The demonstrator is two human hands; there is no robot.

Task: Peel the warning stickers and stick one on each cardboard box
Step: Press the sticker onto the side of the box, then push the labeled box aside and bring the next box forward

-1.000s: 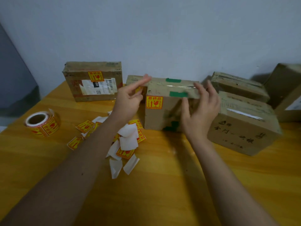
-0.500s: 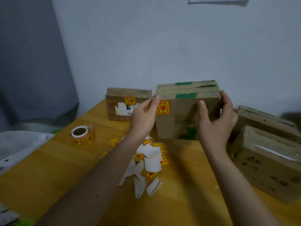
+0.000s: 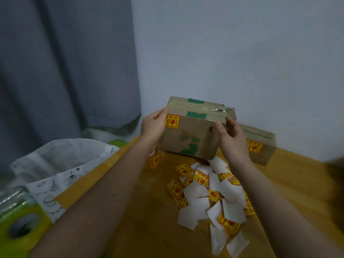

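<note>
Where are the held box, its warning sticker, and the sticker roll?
held box [image 3: 193,135]: head view, front cardboard face.
warning sticker [image 3: 172,121]: head view, middle of the yellow label.
sticker roll [image 3: 153,162]: head view, outer printed side, behind the left forearm.

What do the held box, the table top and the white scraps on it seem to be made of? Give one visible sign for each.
Held box: brown cardboard, matt, with glossy clear tape across its top.
Table: looks like wood or a wood-look laminate, orange-yellow, with faint grain and a slight sheen.
White scraps: probably sticker backing paper, thin, curled and lightly shiny.
</note>
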